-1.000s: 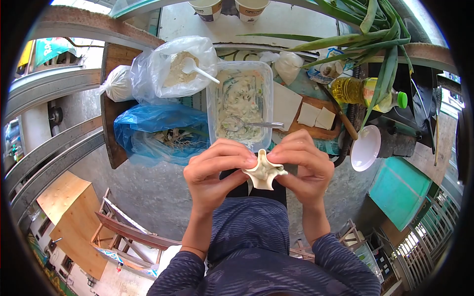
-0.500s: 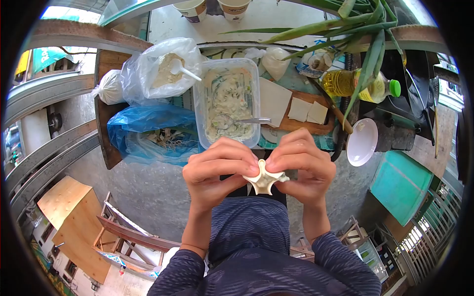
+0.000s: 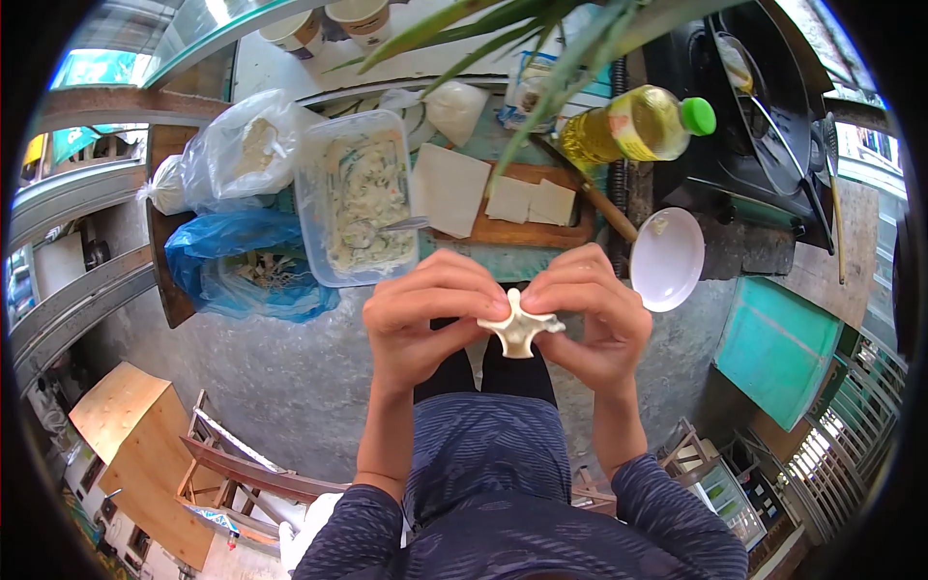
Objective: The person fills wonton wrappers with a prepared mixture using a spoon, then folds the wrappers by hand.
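A pale dumpling [image 3: 518, 335], its wrapper drawn into a star shape with several points, is held up in front of my body. My left hand [image 3: 425, 314] pinches its left side between thumb and fingers, and my right hand [image 3: 592, 314] pinches the right side. A bit of whitish filling shows at the right edge, by my right thumb. Beyond my hands, a clear plastic tub [image 3: 311, 227] holds creamy filling with green flecks, and a metal spoon [image 3: 398, 224] rests in it. Square wrappers [image 3: 450, 189] are stacked beside the tub; smaller pieces lie on a wooden board [image 3: 570, 236].
An oil bottle [image 3: 628, 126] with a green cap, a knife [image 3: 609, 210] and a white bowl [image 3: 667, 259] sit on the right. Long green leaves [image 3: 503, 29] hang overhead. At left are a bag of flour [image 3: 237, 145] and a blue bag [image 3: 232, 237]. A black stove [image 3: 686, 77] stands far right.
My view has turned, so the tub, wrappers and bottle appear further left. Both hands keep their pinch on the dumpling, which looks nearly the same shape.
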The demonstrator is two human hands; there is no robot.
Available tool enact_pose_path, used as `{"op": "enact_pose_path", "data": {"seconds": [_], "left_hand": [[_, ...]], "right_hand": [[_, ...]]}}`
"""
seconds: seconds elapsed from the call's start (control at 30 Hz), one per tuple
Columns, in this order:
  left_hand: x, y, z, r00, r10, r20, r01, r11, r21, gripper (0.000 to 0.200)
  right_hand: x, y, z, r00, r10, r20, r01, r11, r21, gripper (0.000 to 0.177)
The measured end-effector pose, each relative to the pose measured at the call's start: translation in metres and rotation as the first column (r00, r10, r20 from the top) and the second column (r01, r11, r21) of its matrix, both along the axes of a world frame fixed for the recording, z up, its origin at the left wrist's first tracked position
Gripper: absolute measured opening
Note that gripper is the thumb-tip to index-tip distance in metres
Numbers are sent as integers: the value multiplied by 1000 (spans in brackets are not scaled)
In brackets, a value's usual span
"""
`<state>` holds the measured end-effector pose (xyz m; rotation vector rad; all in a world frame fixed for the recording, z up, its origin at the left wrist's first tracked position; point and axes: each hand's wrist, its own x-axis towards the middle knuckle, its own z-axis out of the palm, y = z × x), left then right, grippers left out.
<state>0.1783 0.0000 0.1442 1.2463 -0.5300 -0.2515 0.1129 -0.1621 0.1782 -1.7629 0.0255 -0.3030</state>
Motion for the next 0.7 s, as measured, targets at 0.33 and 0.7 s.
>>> {"op": "enact_pose_path", "data": {"seconds": [0.33,0.7], "left_hand": [[-52,-89,-16,995,-14,-100,25,994,109,28],[-107,-197,-39,958,-223,180,116,877,466,38]], "right_hand": [[-57,-92,-6,993,-74,-91,44,954,-296,30],[-142,-191,-50,948,-250,-195,120,853,-508,19]]}}
